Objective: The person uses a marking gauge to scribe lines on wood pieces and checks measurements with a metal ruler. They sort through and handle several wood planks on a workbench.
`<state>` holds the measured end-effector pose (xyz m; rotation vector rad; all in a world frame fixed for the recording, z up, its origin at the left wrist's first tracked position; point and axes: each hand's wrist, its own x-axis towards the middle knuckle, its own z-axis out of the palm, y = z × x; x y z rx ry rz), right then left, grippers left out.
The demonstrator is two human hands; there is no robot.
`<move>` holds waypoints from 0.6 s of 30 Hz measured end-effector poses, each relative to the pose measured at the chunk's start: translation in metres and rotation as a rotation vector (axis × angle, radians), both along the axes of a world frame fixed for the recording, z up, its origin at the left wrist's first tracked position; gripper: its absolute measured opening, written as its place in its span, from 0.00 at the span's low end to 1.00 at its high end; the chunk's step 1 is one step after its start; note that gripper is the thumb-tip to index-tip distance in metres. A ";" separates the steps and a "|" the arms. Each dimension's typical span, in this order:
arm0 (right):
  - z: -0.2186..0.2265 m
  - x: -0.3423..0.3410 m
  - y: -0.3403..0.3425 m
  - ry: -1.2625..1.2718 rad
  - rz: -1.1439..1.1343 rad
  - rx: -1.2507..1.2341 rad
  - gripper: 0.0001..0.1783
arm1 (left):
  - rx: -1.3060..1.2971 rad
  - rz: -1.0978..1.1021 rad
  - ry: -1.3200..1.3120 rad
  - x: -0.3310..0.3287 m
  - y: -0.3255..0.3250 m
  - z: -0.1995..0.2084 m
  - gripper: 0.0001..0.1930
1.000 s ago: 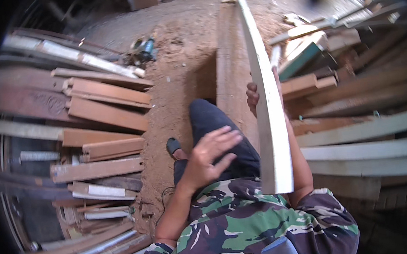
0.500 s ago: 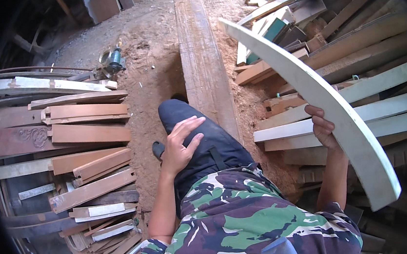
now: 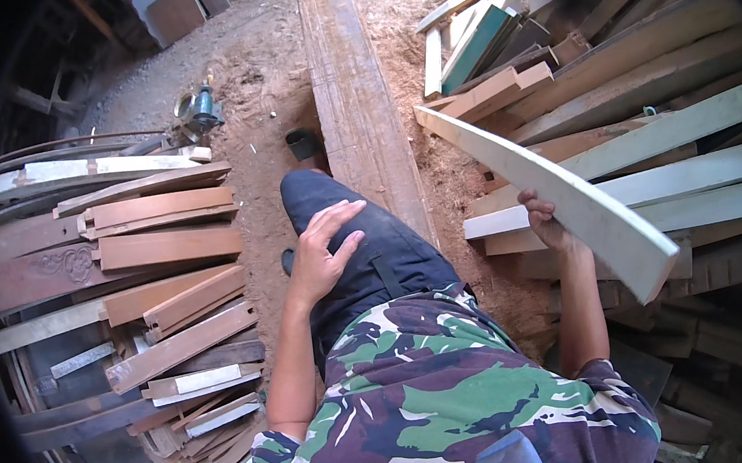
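My right hand (image 3: 544,217) grips a long, slightly curved pale wooden board (image 3: 563,186) by its near-left edge, at the right side of the view. The board slants from a narrow far end near the long beam to a wide end at the right; part of my palm and thumb is hidden behind it. Over my dark-trousered thigh (image 3: 361,223), my left hand (image 3: 324,254) is held with fingers and thumb apart and nothing in it. A long, worn wooden beam (image 3: 363,107) runs away from me between the piles.
To the left lies a stack of brown and white wooden pieces (image 3: 167,247), one carved. Beyond it a teal power tool (image 3: 201,109) rests on the sawdust-covered ground (image 3: 256,153). White boards (image 3: 705,177) and planks with a green-faced piece (image 3: 474,52) are piled at right.
My right hand has moved left, bringing the board lower and turning it flatter, its wide end nearer the middle. My left hand stays over the thigh. The view has shifted slightly.
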<state>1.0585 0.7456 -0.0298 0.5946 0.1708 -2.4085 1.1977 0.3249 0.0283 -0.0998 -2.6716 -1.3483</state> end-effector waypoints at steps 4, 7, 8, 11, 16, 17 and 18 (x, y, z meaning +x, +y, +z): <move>0.033 -0.022 -0.045 0.362 -0.273 0.309 0.27 | -0.029 0.017 0.006 -0.006 -0.001 -0.007 0.21; 0.028 -0.045 -0.066 0.601 -0.376 0.432 0.27 | -0.059 0.009 0.003 -0.010 0.005 -0.009 0.21; 0.020 -0.059 -0.065 0.689 -0.378 0.584 0.26 | -0.057 0.014 -0.004 -0.010 0.007 -0.010 0.21; -0.011 -0.104 -0.064 0.693 -0.362 1.304 0.23 | -0.043 0.046 -0.042 -0.005 0.008 -0.014 0.20; 0.029 -0.155 -0.049 0.824 -0.506 2.031 0.23 | -0.104 0.090 -0.091 0.002 -0.006 -0.022 0.20; 0.028 -0.163 -0.042 0.905 -0.652 2.101 0.23 | -0.103 0.080 -0.098 0.002 -0.007 -0.022 0.20; 0.042 -0.164 -0.039 0.954 -0.679 2.048 0.24 | -0.113 0.084 -0.108 0.004 -0.011 -0.022 0.20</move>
